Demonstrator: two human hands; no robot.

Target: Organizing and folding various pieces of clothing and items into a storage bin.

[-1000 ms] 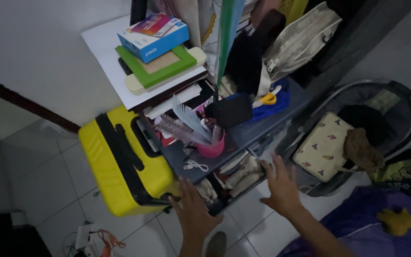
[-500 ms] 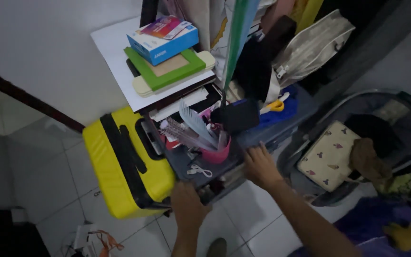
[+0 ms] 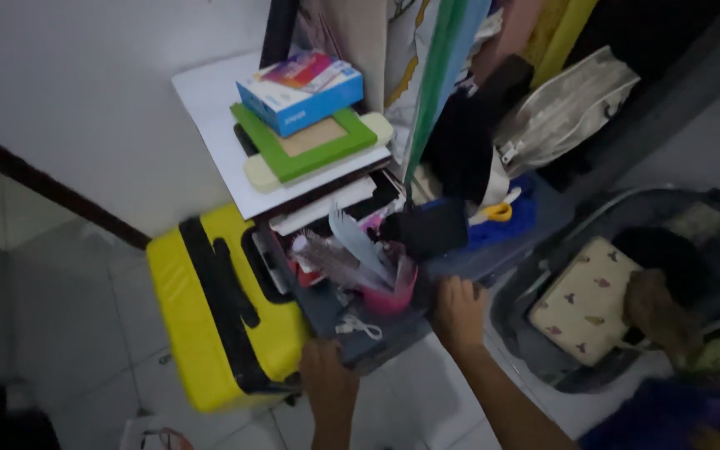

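Note:
A dark grey plastic drawer unit (image 3: 393, 332) stands on the tiled floor. My left hand (image 3: 325, 377) presses flat against its front at the left corner. My right hand (image 3: 458, 310) presses against the front further right, fingers on the top edge. The drawer front looks closed under both hands. On the unit's top sit a pink cup (image 3: 392, 295) holding combs and brushes, a white cable (image 3: 358, 327), a black pouch (image 3: 427, 228) and yellow-handled scissors (image 3: 498, 212) on blue cloth.
A yellow suitcase (image 3: 218, 308) stands against the unit's left side. Above it a white board carries a green frame (image 3: 303, 140) and a blue box (image 3: 300, 92). A grey basket (image 3: 683, 218) at right holds a cream patterned pouch (image 3: 583, 290). Bags and clothes hang behind.
A second ago the drawer stood open with folded cloth showing. Both hands moved forward against it, and now its contents are out of sight and the front sits flush.

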